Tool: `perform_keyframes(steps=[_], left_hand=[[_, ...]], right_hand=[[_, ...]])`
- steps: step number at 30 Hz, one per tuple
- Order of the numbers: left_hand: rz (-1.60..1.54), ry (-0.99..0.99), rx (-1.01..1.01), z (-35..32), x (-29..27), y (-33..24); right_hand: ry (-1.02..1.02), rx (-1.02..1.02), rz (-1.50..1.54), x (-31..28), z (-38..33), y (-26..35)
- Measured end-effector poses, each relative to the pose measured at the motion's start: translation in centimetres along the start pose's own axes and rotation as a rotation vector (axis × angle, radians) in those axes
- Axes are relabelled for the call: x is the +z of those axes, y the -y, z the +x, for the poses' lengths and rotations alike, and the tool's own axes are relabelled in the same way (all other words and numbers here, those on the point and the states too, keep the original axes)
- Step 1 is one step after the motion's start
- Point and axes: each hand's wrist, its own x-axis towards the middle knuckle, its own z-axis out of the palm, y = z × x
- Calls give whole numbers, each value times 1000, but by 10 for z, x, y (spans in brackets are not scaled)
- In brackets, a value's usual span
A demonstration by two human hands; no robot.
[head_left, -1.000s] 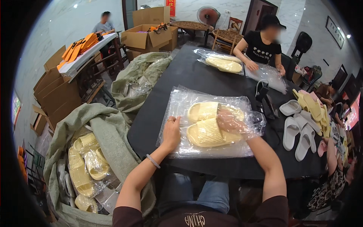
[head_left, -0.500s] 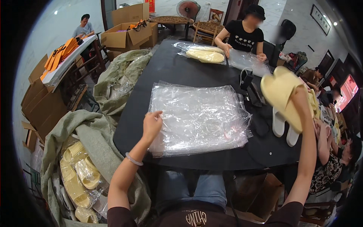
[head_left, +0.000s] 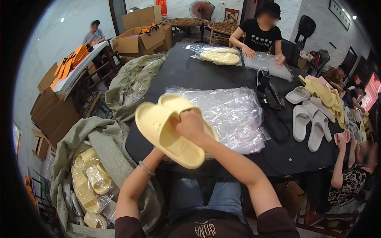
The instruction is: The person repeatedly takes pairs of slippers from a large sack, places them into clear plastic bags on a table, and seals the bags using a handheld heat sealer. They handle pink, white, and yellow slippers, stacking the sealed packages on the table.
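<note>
While we hold the pair of pale yellow slippers above the near edge of the black table, centre-left of the frame, our right hand is clamped over the top of both, fingers curled round their inner sides. Our left hand comes up beneath the soles; whether it grips or only props we cannot tell, since the slippers hide it. To do this well, we would keep the 2 soles flush and the toes level, so the pair stays flat.

Just behind the slippers lies a stack of clear plastic bags, centre frame. At upper centre, 1 bagged yellow pair rests by another person's hands. Brown cardboard boxes stand open at upper left, a red hanging sign at top centre, and a green sack of bagged slippers at lower left.
</note>
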Motion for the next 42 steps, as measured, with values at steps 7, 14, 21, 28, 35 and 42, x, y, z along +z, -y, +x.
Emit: perform_keyframes(steps=[7,14,21,28,35,42], left_hand=[[225,118,-173,-3,-8,26],[1240,194,-130,16,17,-32],[1106,202,-278,65,7,-52],[1066,-462,-340,144,-35,-8],[639,-435,-246,164,-40,26],[54,-386,-691,169,-48,11]], right_hand=[[135,-9,-220,26,-16,-44],[-38,321,-411,-38,-29,-126],[-189,367,-515,-30,-33,-164],[-198,327,-509,-27,-36,-151],[-200,362,-522,-29,-37,-158],[-201,366,-519,-31,-38,-157]])
